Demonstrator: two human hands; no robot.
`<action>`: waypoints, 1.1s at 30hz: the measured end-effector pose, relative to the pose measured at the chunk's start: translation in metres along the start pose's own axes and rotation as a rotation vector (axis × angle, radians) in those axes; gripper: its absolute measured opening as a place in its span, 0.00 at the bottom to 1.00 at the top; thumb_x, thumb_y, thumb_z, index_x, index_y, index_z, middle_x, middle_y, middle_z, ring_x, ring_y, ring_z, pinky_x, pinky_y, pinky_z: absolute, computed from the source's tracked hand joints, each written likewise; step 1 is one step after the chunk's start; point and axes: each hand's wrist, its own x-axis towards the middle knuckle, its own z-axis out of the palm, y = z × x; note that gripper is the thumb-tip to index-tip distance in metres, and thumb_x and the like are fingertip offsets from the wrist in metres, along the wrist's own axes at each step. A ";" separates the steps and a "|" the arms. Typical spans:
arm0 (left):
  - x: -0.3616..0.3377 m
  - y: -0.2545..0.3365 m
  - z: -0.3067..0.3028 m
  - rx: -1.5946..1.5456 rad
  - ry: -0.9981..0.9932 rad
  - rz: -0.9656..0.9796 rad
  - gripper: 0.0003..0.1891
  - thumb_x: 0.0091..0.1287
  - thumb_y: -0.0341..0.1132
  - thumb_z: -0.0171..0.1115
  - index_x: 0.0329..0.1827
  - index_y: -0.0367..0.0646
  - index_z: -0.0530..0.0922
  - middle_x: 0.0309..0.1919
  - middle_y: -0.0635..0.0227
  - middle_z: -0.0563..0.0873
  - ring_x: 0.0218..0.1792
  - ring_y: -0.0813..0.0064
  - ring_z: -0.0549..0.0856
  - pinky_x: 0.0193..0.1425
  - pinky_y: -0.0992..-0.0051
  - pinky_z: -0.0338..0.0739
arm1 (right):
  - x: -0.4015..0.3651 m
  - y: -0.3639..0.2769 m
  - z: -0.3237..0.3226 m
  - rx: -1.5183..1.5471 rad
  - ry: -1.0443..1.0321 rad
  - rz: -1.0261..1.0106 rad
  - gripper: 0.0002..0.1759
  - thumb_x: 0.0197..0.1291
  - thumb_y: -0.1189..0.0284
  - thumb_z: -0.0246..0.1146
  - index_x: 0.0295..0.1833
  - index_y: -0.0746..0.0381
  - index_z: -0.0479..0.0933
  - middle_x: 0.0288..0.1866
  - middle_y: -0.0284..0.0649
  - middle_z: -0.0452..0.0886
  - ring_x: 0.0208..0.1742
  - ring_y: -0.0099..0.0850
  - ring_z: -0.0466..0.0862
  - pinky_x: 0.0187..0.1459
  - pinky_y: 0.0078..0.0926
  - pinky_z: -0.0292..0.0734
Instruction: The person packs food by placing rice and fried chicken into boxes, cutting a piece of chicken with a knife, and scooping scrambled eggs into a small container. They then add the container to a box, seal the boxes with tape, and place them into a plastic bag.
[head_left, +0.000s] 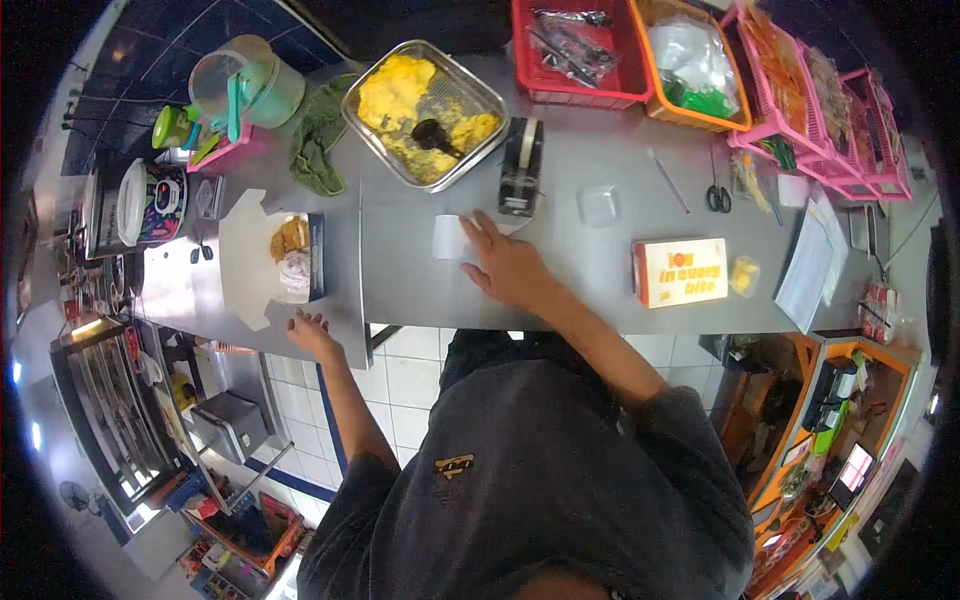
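My right hand (510,265) lies over the metal counter with its fingers stretched out, the fingertips at the edge of a small white paper slip (449,238). Just above it stands a black tape dispenser (519,170). My left hand (315,335) hangs at the counter's front edge, fingers loosely bent and apart, with nothing visible in it. Close above that hand sits an open cardboard food box (246,255), its flaps spread. Fried chicken (290,238) and a whitish wrapped bundle (295,272) are inside the box.
A metal tray (474,95) holds yellow food and a dark scoop. A closed printed box (682,273) lies to the right beside a small yellow packet (743,275). Scissors (717,196), red basket (580,95), orange basket (690,118) and green cloth (318,140) are farther back. A rice cooker (150,205) stands left.
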 end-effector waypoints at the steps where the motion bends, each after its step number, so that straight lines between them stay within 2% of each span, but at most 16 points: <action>1: 0.013 0.008 -0.006 0.049 -0.056 -0.056 0.24 0.72 0.47 0.56 0.62 0.40 0.68 0.48 0.61 0.79 0.39 0.71 0.80 0.40 0.69 0.75 | 0.009 -0.004 0.011 -0.060 -0.069 0.106 0.25 0.68 0.60 0.58 0.65 0.61 0.70 0.72 0.50 0.69 0.51 0.54 0.84 0.50 0.47 0.82; 3: 0.044 0.017 -0.012 0.100 -0.118 -0.120 0.24 0.73 0.50 0.54 0.60 0.39 0.70 0.48 0.60 0.79 0.38 0.71 0.80 0.39 0.69 0.75 | 0.009 0.011 0.030 -0.005 0.045 0.041 0.27 0.69 0.57 0.56 0.66 0.63 0.70 0.68 0.53 0.73 0.49 0.53 0.84 0.47 0.48 0.82; 5: 0.074 0.013 -0.017 0.087 -0.381 -0.305 0.24 0.74 0.54 0.51 0.53 0.39 0.74 0.44 0.59 0.81 0.36 0.71 0.81 0.39 0.69 0.75 | 0.001 0.003 0.017 0.058 0.010 0.202 0.23 0.71 0.58 0.54 0.60 0.64 0.75 0.57 0.55 0.81 0.44 0.53 0.85 0.44 0.47 0.81; 7: 0.085 0.014 -0.005 0.194 -0.402 -0.252 0.22 0.74 0.51 0.51 0.51 0.39 0.75 0.41 0.60 0.82 0.34 0.71 0.81 0.38 0.70 0.75 | -0.014 -0.002 0.009 0.011 0.022 0.268 0.18 0.70 0.61 0.56 0.52 0.63 0.81 0.41 0.49 0.87 0.43 0.50 0.86 0.44 0.44 0.81; 8: 0.087 0.011 -0.002 0.293 -0.419 -0.184 0.20 0.74 0.49 0.51 0.48 0.38 0.76 0.37 0.61 0.83 0.32 0.72 0.80 0.37 0.70 0.74 | -0.020 -0.009 0.006 0.017 0.017 0.340 0.17 0.70 0.62 0.56 0.45 0.63 0.84 0.41 0.49 0.87 0.42 0.49 0.86 0.43 0.44 0.80; 9: 0.106 -0.009 -0.005 0.296 -0.432 -0.202 0.20 0.74 0.49 0.51 0.48 0.38 0.76 0.37 0.61 0.83 0.32 0.72 0.80 0.37 0.70 0.74 | -0.027 -0.006 0.012 0.003 0.010 0.356 0.17 0.70 0.62 0.56 0.45 0.63 0.84 0.41 0.49 0.87 0.42 0.49 0.86 0.43 0.44 0.80; 10: 0.136 -0.039 -0.013 0.272 -0.477 -0.022 0.18 0.74 0.45 0.50 0.47 0.37 0.76 0.33 0.64 0.82 0.29 0.73 0.79 0.34 0.71 0.73 | -0.036 -0.001 0.021 -0.062 0.019 0.360 0.16 0.69 0.62 0.58 0.47 0.64 0.83 0.41 0.49 0.86 0.41 0.48 0.86 0.42 0.42 0.81; 13: 0.126 -0.033 -0.030 0.381 -0.585 0.135 0.11 0.70 0.38 0.47 0.42 0.39 0.75 0.22 0.67 0.78 0.20 0.74 0.76 0.26 0.74 0.70 | -0.052 -0.006 0.036 -0.102 0.035 0.419 0.16 0.65 0.63 0.62 0.49 0.64 0.82 0.39 0.47 0.86 0.37 0.44 0.86 0.39 0.38 0.81; 15: 0.123 -0.028 -0.037 0.570 -0.629 0.136 0.15 0.72 0.34 0.46 0.53 0.32 0.72 0.28 0.69 0.77 0.25 0.79 0.73 0.25 0.72 0.67 | -0.053 -0.016 0.042 -0.100 0.113 0.473 0.18 0.62 0.63 0.66 0.52 0.64 0.80 0.37 0.46 0.85 0.35 0.43 0.86 0.38 0.37 0.81; 18: 0.088 -0.012 -0.048 0.420 -0.623 0.170 0.17 0.74 0.33 0.45 0.61 0.33 0.69 0.28 0.69 0.77 0.26 0.81 0.74 0.25 0.75 0.67 | -0.055 -0.021 0.057 -0.117 0.157 0.552 0.23 0.60 0.61 0.67 0.56 0.64 0.77 0.38 0.47 0.84 0.35 0.44 0.86 0.38 0.38 0.80; 22: 0.076 0.002 -0.056 0.368 -0.896 0.112 0.17 0.77 0.32 0.42 0.64 0.37 0.68 0.30 0.68 0.79 0.24 0.83 0.76 0.24 0.79 0.70 | -0.056 -0.030 0.066 -0.142 0.166 0.620 0.29 0.57 0.60 0.69 0.60 0.64 0.74 0.42 0.48 0.83 0.37 0.45 0.86 0.39 0.39 0.80; 25: 0.065 0.023 -0.044 0.548 -0.967 0.113 0.16 0.77 0.31 0.43 0.64 0.37 0.68 0.34 0.65 0.80 0.24 0.80 0.78 0.20 0.78 0.69 | -0.057 -0.032 0.069 -0.159 0.167 0.645 0.31 0.56 0.60 0.69 0.62 0.64 0.73 0.45 0.49 0.82 0.38 0.46 0.85 0.39 0.41 0.80; 29: 0.051 0.014 -0.033 0.474 -1.038 0.073 0.17 0.77 0.33 0.44 0.65 0.36 0.67 0.40 0.60 0.82 0.26 0.76 0.82 0.19 0.77 0.73 | -0.059 -0.034 0.069 -0.156 0.175 0.641 0.30 0.57 0.62 0.69 0.62 0.64 0.72 0.46 0.50 0.82 0.40 0.48 0.86 0.39 0.43 0.81; 31: 0.032 0.010 -0.027 0.284 -1.005 0.001 0.18 0.78 0.41 0.47 0.59 0.35 0.71 0.36 0.59 0.84 0.28 0.70 0.85 0.28 0.72 0.82 | -0.060 -0.035 0.070 -0.143 0.178 0.650 0.30 0.57 0.63 0.69 0.61 0.65 0.71 0.46 0.52 0.82 0.41 0.49 0.86 0.39 0.45 0.81; 32: 0.023 0.015 -0.026 0.268 -1.016 -0.016 0.21 0.78 0.44 0.48 0.62 0.34 0.69 0.44 0.53 0.84 0.36 0.64 0.87 0.36 0.68 0.86 | -0.060 -0.034 0.072 -0.137 0.175 0.662 0.30 0.57 0.63 0.69 0.61 0.65 0.71 0.46 0.51 0.82 0.42 0.49 0.85 0.40 0.45 0.81; 33: 0.015 0.019 -0.025 0.273 -1.021 -0.015 0.21 0.78 0.44 0.48 0.62 0.34 0.69 0.44 0.53 0.84 0.36 0.64 0.87 0.36 0.68 0.86 | -0.060 -0.034 0.072 -0.133 0.172 0.673 0.29 0.57 0.63 0.68 0.61 0.65 0.71 0.46 0.51 0.82 0.42 0.49 0.85 0.40 0.45 0.81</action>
